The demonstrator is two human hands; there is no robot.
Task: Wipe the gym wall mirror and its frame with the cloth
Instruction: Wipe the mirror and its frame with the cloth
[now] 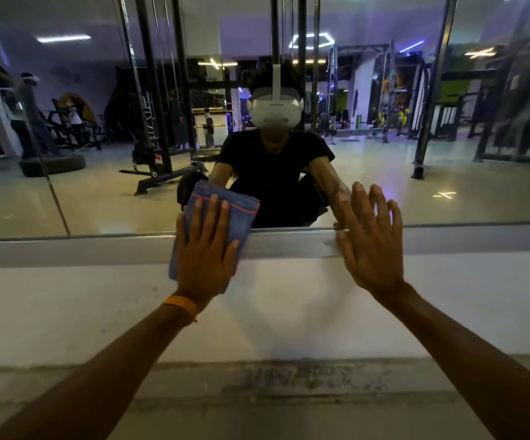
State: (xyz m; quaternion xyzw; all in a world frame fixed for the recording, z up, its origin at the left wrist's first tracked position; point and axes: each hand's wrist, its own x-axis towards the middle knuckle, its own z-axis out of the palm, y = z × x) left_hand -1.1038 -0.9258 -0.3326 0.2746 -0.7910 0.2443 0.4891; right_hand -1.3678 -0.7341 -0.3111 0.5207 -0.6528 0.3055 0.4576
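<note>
The wall mirror (447,192) fills the upper half of the view, with a grey metal frame strip (289,244) along its bottom edge. A folded blue cloth (241,214) with orange stitching lies flat across the lower glass and the frame strip. My left hand (206,249) presses flat on the cloth, fingers extended, and wears an orange wristband. My right hand (371,242) rests flat on the mirror's lower edge and frame to the right, fingers spread, holding nothing.
Below the frame runs a white wall band (98,306), then a worn grey skirting (289,382). A vertical seam (57,198) splits the mirror at the left. The glass reflects a crouching person and gym machines.
</note>
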